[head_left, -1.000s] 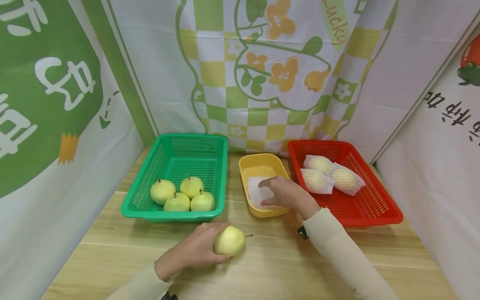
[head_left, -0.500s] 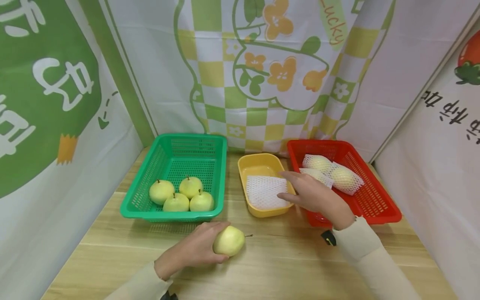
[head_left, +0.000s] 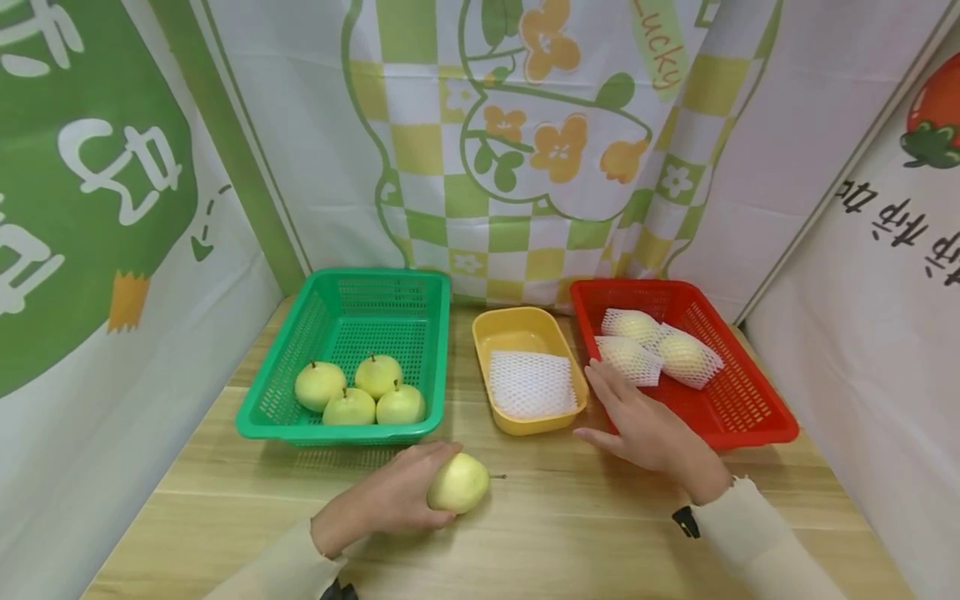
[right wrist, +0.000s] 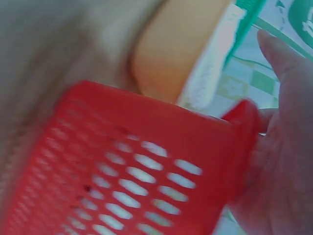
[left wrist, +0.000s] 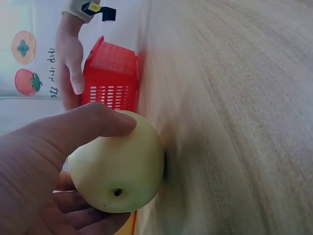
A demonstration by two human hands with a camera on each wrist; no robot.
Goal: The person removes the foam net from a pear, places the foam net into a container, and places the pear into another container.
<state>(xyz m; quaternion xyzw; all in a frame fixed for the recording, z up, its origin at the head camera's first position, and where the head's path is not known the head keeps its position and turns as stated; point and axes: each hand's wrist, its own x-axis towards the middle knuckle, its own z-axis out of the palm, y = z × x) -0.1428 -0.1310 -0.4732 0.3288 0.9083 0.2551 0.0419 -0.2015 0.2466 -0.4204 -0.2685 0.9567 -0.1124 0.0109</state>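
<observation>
My left hand (head_left: 397,493) grips a pale yellow-green pear (head_left: 461,483) on its side on the wooden table, stem pointing right. In the left wrist view, the thumb lies over the pear (left wrist: 122,164) and the fingers curl beneath it. My right hand (head_left: 648,429), fingers straight and holding nothing, hovers by the front left corner of the red basket (head_left: 738,440); whether it touches the rim I cannot tell. Left of that hand, white foam net sleeves (head_left: 531,385) lie flat in a yellow tub (head_left: 525,318).
The green basket (head_left: 337,433) at left holds several bare pears (head_left: 348,407). Inside the red basket sit three pears in foam nets (head_left: 686,357). A printed curtain (head_left: 495,225) hangs behind the containers, with white cloth walls on both sides.
My right hand has drawn back from over the yellow tub, moving right and towards me, uncovering the foam net sleeves. My left hand keeps the pear in the same place.
</observation>
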